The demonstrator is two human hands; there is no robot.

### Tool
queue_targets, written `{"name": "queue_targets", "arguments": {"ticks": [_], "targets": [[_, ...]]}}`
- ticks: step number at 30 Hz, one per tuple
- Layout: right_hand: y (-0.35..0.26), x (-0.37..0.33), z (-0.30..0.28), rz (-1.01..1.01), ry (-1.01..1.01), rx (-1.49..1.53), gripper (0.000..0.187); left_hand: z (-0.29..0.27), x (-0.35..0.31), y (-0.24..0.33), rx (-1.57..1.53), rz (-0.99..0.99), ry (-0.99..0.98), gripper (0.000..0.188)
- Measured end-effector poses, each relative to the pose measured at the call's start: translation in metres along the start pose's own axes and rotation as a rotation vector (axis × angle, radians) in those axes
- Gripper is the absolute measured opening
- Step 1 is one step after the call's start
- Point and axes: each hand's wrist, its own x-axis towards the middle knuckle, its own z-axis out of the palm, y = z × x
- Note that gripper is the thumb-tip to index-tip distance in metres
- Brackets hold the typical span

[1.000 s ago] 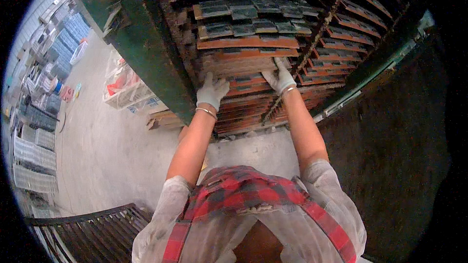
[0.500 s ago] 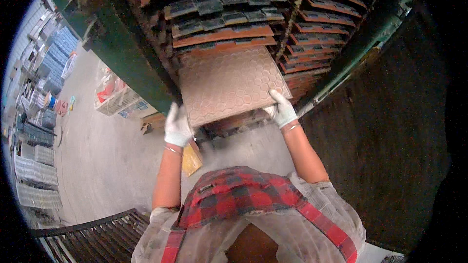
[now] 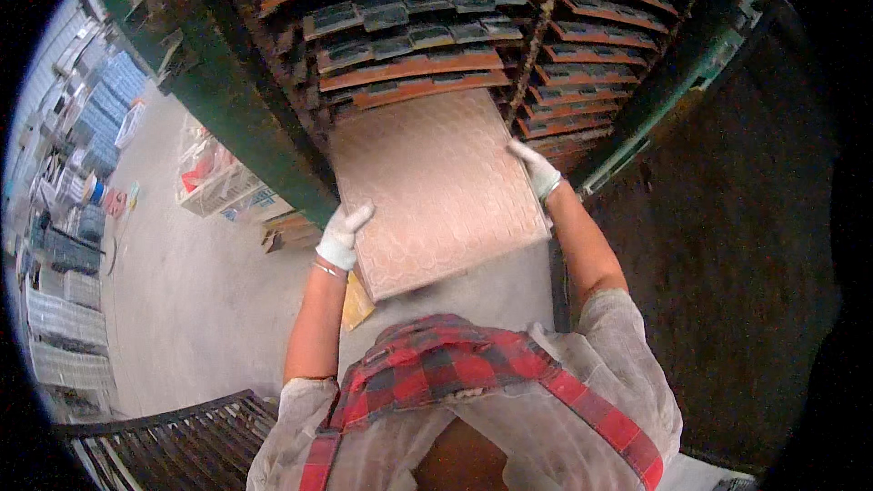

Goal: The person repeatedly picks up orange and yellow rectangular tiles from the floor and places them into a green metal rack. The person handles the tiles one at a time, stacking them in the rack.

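Observation:
A large square reddish-brown board with a pattern of pressed circles is held flat in front of me, its far edge still at the rack. My left hand, in a white glove, grips its left edge near the near corner. My right hand, also gloved, grips its right edge. Above it the rack holds more boards of the same kind on shelves, some carrying dark grey tiles.
A green steel post stands left of the rack and another to the right. On the concrete floor at the left are a white crate, stacked goods and a metal grating.
The board has slid farther out of the rack toward me. Both hands moved along with it, spread wider and lower on its side edges.

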Motion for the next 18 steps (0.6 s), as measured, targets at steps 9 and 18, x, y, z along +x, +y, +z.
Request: {"name": "queue_targets", "arguments": {"ticks": [9, 18], "targets": [[0.064, -0.060, -0.001, -0.192, 0.037, -0.517, 0.054, 0.028, -0.085, -0.003, 0.198, -0.016, 0.000, 0.062], [0.012, -0.102, 0.049, -0.662, -0.090, -1.267, 0.037, 0.036, -0.082, 0.053, 1.137, 0.447, -0.181, 0.022]]}}
